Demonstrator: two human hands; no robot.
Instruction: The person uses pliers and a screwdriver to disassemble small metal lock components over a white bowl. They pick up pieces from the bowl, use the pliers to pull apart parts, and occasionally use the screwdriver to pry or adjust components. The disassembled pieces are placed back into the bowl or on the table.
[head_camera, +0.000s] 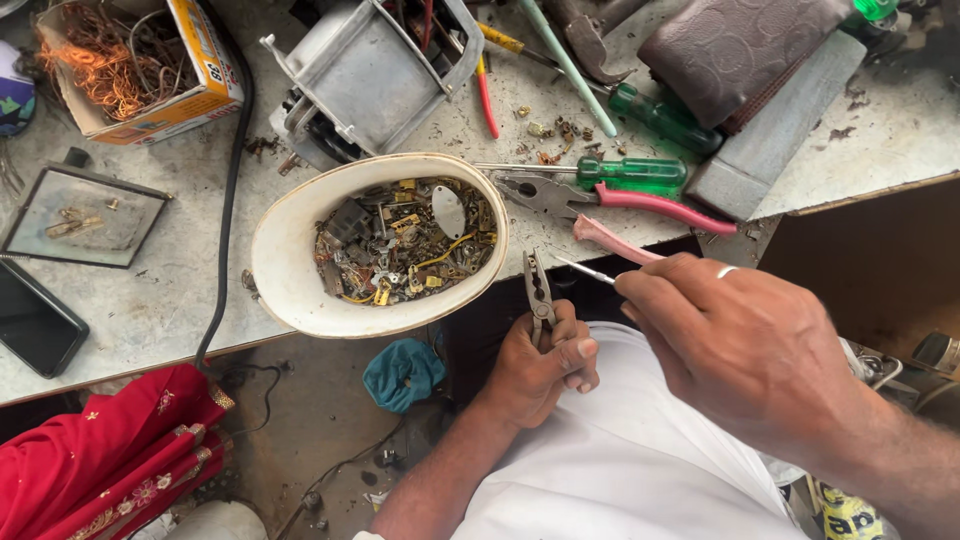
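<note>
Head view: one grey counter (150, 300) is seen, carrying one cream bowl (285, 275) of metal scraps and two green-handled screwdrivers (630, 172). One small pliers (538, 290) is clamped in the left hand (540, 365) below the counter edge; one thin metal tool (585, 270) is pinched by the right hand (745, 345) fingers.

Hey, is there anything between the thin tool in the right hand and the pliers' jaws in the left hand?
Nothing visible. The thin tool in the right hand points across open space at the pliers held upright by the left hand.
</note>
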